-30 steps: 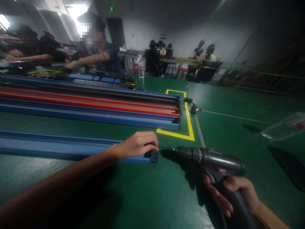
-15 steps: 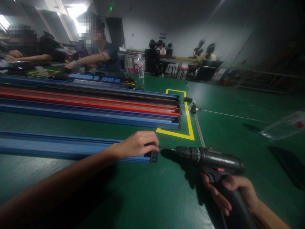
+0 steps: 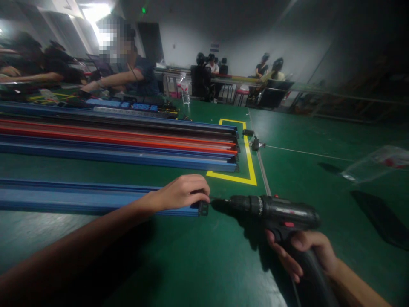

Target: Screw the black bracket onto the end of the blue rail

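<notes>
A long blue metal rail lies across the green table from the left. My left hand is closed over its right end, fingers curled down beside a black bracket fixed there. My right hand is wrapped round the grip of a black cordless drill with a red switch. The drill points left, and its thin bit reaches toward my left fingertips and the rail's end. Those fingers hide the tip of the bit, so I cannot tell whether it touches a screw.
Behind lie several blue, black and red rails, ending inside a yellow tape outline. A small black part with a cord sits beside it. At right are a clear bottle and a dark flat object. People sit beyond.
The whole view has shifted slightly, so things appear a little further left. Both hands keep their holds, and the drill stays lined up with the rail's end.
</notes>
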Demonstrator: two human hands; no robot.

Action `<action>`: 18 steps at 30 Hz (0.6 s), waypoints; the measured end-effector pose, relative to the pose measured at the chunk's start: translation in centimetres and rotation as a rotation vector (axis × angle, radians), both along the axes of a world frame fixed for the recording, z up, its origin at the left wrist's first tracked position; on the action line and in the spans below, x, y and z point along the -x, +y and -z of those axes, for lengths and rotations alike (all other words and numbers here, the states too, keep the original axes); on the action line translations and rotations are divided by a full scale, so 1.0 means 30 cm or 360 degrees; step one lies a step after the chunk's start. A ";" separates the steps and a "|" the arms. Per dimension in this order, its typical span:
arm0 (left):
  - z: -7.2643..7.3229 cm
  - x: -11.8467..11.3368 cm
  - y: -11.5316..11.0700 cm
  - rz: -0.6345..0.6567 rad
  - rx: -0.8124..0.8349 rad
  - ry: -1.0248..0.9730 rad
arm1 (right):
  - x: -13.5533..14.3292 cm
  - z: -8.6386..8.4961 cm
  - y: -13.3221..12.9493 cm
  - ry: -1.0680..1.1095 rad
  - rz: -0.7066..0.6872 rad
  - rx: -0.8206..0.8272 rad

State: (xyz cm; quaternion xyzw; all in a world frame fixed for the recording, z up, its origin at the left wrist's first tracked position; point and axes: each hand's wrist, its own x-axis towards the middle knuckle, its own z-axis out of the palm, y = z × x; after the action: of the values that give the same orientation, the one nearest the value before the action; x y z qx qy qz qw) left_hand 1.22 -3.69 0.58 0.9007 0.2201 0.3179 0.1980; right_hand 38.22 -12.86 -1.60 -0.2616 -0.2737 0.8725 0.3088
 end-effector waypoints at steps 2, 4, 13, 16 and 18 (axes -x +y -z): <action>-0.002 0.002 -0.002 -0.0001 0.0013 -0.0018 | -0.004 0.007 0.001 0.0032 0.0000 0.0002; -0.007 0.003 -0.004 0.0011 0.0017 -0.0060 | -0.010 0.019 0.003 0.0044 0.0003 0.0027; -0.015 -0.002 -0.008 0.0009 0.0033 -0.0211 | -0.017 0.034 0.007 0.0118 -0.0014 0.0077; -0.013 -0.005 -0.009 -0.0001 -0.0003 -0.0284 | -0.013 0.017 0.006 0.0107 -0.0041 0.0081; -0.014 -0.007 -0.010 -0.0008 -0.0032 -0.0325 | -0.015 0.019 0.005 0.0091 -0.0026 0.0077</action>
State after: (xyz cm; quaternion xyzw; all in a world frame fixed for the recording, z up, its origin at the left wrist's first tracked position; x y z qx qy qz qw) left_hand 1.42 -3.98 0.99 0.8651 0.1977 0.4106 0.2097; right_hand 38.67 -12.72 -2.17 -0.2418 -0.2457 0.8885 0.3029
